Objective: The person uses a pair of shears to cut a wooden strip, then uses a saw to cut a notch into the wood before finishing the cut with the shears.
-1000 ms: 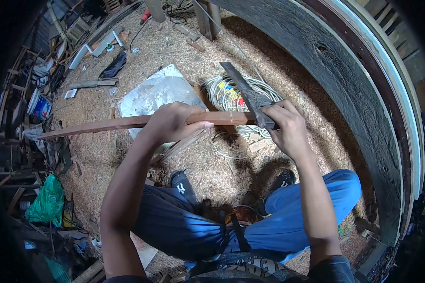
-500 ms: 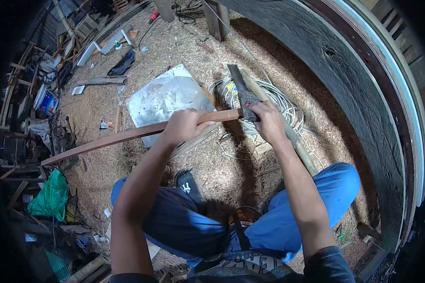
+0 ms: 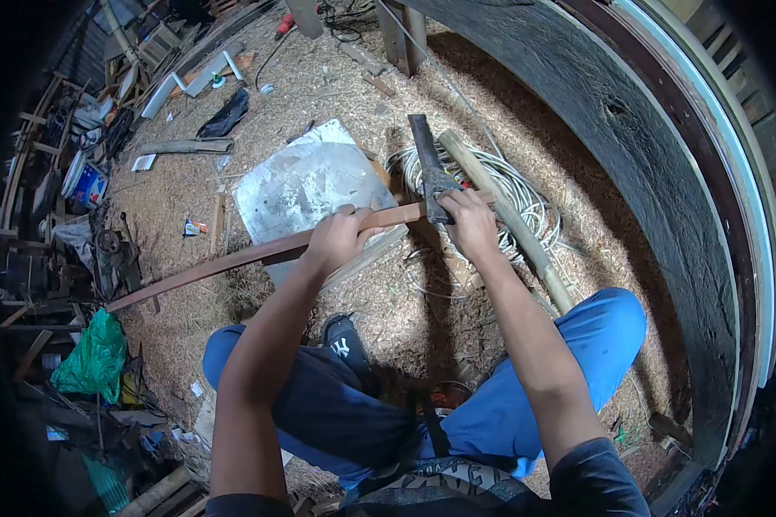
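My left hand [image 3: 340, 239] is closed around a long reddish wooden strip [image 3: 220, 267], which runs from the lower left toward the centre. At its right end the strip meets a dark tool [image 3: 429, 159] with a long flat blade-like part; a short piece of wood shows beyond it. My right hand [image 3: 471, 221] grips the dark tool, fingers wrapped over its near end. Under and behind the strip lies a scuffed whitish metal sheet [image 3: 315, 185]. To the right of the tool a round wooden pole [image 3: 513, 220] rests across a coil of grey cable [image 3: 535, 202].
A big curved dark slab [image 3: 647, 155] rises on the right. On the left are piled scraps and a green plastic bag [image 3: 93, 360]. A wooden post [image 3: 398, 43] stands at the top. A black bag [image 3: 224, 116] lies on the shavings-covered ground.
Both hands have moved slightly left, the strip and the dark tool with them. A piece of wood now shows on the tool's right side.
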The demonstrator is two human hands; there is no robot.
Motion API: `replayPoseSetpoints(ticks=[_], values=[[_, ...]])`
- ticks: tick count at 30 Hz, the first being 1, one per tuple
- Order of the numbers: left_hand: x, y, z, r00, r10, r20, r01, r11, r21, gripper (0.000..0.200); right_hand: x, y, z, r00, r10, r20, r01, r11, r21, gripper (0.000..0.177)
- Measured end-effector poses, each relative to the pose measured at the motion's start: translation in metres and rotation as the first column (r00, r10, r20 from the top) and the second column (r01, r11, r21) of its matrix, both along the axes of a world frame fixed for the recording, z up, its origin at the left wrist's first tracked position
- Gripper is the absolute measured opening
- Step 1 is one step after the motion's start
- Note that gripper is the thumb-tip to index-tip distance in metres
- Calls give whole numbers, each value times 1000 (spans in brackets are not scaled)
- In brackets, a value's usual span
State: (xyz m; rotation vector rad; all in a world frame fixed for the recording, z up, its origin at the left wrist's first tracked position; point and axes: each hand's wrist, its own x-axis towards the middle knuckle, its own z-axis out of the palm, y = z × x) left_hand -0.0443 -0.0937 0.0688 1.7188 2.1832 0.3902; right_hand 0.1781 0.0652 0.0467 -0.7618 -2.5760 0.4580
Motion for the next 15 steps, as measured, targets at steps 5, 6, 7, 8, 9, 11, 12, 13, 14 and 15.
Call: replayPoseSetpoints(ticks=[5,6,7,8,9,11,12,13,14,15], values=[[0,2,-1,999,16,-29,-16,1000,4,36,-6,4,-5,1000,11,-8,-11,999,30,45],[0,3,0,999,21,-34,-21,1000,7,36,-7,4,-6,1000,13,-8,-13,1000,27,45],[0,4,-1,999,23,-35,-23,1000,5,36,-9,5,-6,1000,10,-9,-10,1000,29,45],[-1,5,-2,997,39,-62,-39,999,4,35,-10,5,-7,1000,7,-10,-7,999,32,44],[-1,5,-5,995,54,-89,-54,999,3,35,-12,6,-9,1000,9,-10,-8,1000,30,44],[-1,4,-11,982,49,-185,-39,998,57,35,-14,6,-12,999,6,-39,-4,999,40,44],[-1,4,-12,959,48,-280,-17,994,112,35,-15,6,-13,999,6,-39,-4,999,39,44],[-2,5,-13,959,48,-280,-17,994,111,35,-15,6,-13,1000,5,-21,-5,1000,23,44],[-3,6,-14,930,21,-367,6,997,73,36,-16,5,-14,1000,5,-3,-5,1000,7,44],[-3,6,-15,893,-9,-450,27,999,34,36,-16,4,-17,1000,4,-3,-4,1000,5,44]])
